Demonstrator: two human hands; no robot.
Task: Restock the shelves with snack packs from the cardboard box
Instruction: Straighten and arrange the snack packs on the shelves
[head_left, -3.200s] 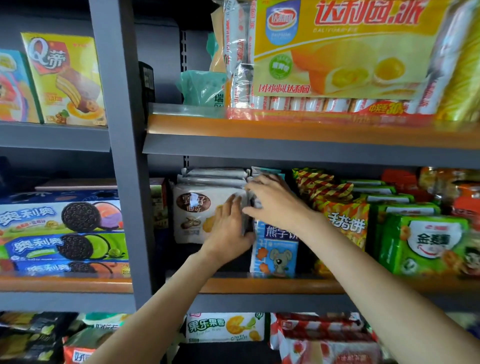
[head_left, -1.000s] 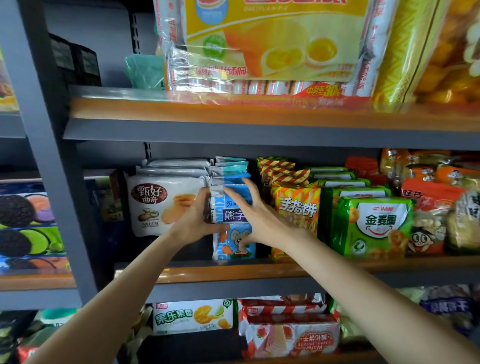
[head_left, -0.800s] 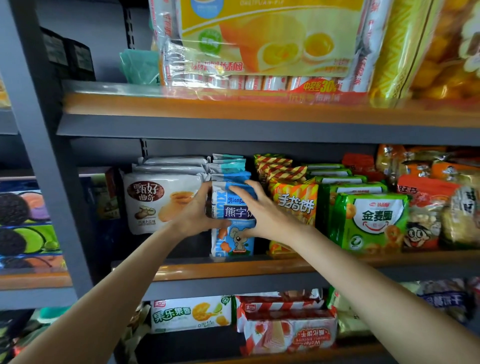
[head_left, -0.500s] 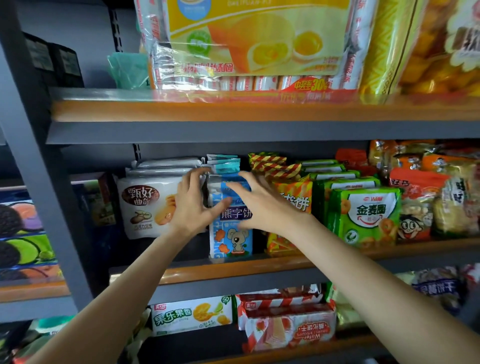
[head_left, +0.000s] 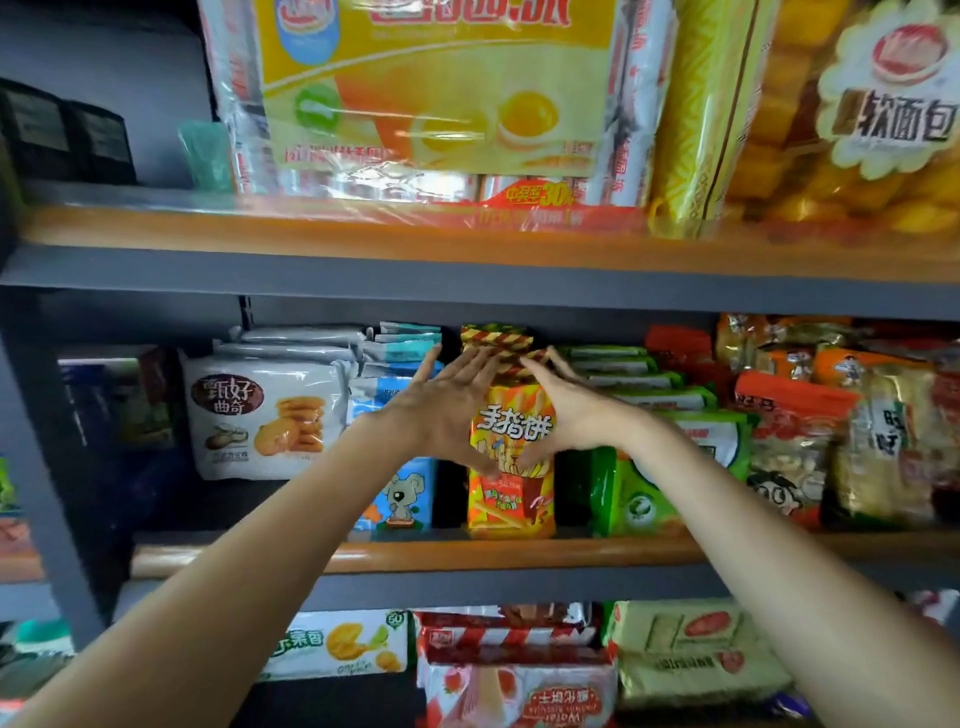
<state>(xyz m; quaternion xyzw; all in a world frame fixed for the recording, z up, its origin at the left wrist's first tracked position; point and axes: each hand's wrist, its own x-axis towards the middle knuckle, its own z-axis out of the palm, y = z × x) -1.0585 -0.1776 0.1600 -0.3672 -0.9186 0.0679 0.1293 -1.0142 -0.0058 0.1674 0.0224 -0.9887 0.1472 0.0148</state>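
On the middle shelf (head_left: 415, 556) stands a row of orange and yellow finger-biscuit packs (head_left: 511, 483). My left hand (head_left: 447, 410) lies flat against the row's left side, fingers straight. Against the row's right side rests my right hand (head_left: 571, 410), fingers also straight. Left of them stand blue packs with a cartoon mouse (head_left: 400, 499), partly hidden by my left wrist. Further left are white cookie packs (head_left: 260, 415). No cardboard box is in view.
Green packs (head_left: 634, 493) and orange and red bags (head_left: 789, 441) fill the shelf to the right. A large yellow cake pack (head_left: 436, 88) sits on the top shelf. More packs lie on the lower shelf (head_left: 509, 670). A grey upright (head_left: 47, 519) stands at the left.
Both hands have left the blue mouse packs and shifted right onto the orange finger-biscuit row. The view has moved closer and to the right.
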